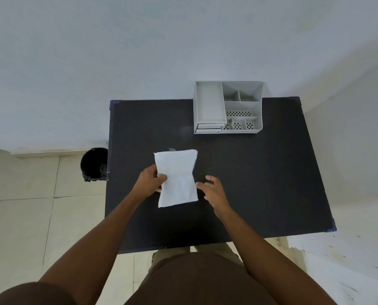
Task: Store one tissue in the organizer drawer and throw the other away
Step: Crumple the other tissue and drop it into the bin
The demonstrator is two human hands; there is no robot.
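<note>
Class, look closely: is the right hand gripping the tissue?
No: the right hand hovers open beside the tissue, which only the left hand pinches.

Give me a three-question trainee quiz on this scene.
1. True or false: the left hand grips the tissue.
2. Where is the bin? A) on the table B) on the floor left of the table C) inside the organizer
3. Is the right hand holding anything?

Key: 1 true; 2 B; 3 no, it is open beside the tissue.
</note>
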